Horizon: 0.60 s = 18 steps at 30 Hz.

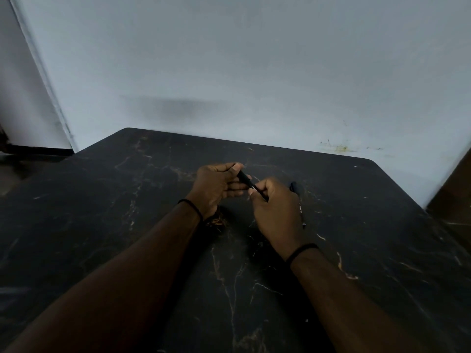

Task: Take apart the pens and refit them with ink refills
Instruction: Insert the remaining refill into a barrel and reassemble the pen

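Observation:
A black pen (246,181) slants between both hands above the middle of the dark marble table (127,225). My left hand (216,187) pinches its upper end between thumb and fingers. My right hand (276,210) grips its lower end, and the tip is hidden under those fingers. A second dark pen (297,197) lies on the table just right of my right hand, partly hidden behind it. No loose refill can be made out in this dim light.
The table's far edge meets a pale wall (254,72). A brown surface (456,194) stands off the table's right corner. A small brownish thing (216,221) lies under my left wrist, too dark to identify.

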Available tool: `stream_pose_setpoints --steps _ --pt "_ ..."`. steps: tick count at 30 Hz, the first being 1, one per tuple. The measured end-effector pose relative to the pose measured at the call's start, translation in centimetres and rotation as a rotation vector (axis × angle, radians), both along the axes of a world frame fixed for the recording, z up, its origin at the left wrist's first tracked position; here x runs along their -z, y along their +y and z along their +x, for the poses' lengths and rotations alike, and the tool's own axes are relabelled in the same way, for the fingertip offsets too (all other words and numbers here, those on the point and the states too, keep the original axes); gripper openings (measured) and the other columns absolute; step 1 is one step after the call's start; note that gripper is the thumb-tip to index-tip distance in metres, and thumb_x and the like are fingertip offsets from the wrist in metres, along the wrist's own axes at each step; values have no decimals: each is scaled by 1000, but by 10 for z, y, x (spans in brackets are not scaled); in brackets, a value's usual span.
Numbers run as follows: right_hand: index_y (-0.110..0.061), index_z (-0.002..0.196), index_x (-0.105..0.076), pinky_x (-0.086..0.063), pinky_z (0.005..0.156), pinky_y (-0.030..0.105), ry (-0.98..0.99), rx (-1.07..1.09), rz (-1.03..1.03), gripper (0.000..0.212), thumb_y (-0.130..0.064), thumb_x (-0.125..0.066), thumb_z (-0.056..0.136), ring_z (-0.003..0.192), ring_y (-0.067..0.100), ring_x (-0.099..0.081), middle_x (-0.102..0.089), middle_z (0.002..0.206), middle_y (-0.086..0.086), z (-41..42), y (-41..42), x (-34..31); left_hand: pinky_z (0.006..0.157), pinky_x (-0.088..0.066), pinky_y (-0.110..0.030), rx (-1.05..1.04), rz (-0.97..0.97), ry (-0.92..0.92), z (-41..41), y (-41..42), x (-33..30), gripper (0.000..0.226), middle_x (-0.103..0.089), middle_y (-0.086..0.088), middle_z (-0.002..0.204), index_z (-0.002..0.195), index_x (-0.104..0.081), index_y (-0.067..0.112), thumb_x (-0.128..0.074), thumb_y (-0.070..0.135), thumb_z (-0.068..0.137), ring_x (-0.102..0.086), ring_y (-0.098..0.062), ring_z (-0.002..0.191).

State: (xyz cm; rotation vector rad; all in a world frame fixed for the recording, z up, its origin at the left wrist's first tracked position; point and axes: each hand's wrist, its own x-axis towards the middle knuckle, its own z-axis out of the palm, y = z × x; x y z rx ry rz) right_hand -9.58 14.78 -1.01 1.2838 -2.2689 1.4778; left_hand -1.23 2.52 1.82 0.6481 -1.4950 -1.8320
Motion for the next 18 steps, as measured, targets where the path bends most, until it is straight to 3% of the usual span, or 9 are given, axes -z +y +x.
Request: stream_pose_setpoints --steps 3,11,15,18 --pt "-29 78 -56 -38 46 18 0 19 41 18 -34 -64 92 58 1 -55 -58 62 -11 0 -1 1 56 -58 -27 2 1 -11 -1 -1 2 22 -74 -14 89 111 -67 2 -57 14 96 -74 -20 69" --pt "-31 75 -52 -39 49 25 -62 -24 96 15 -38 -56 87 60 2 -58 -60 64 -10 0 -1 -1 73 -59 -36 15 -83 8 -4 1 7 26 -74 -17 102 118 -66 7 -55 20 97 -73 -22 78" --pt "-25 76 -57 -51 58 34 -123 56 31 17 -32 -61 91 62 9 -59 -61 68 -6 -9 4 -10 52 -51 -26 -63 -176 -53 -8 4 6 30 -75 -10 91 110 -66 10 -56 34 97 -67 -14 60" --pt "-27 77 -57 -40 50 26 -173 228 14 17 -34 -61 92 61 7 -57 -61 69 -8 -31 15 -18 45 -45 -19 -114 -317 -165 -11 4 11 29 -72 -3 83 108 -67 11 -58 36 96 -57 -10 53"
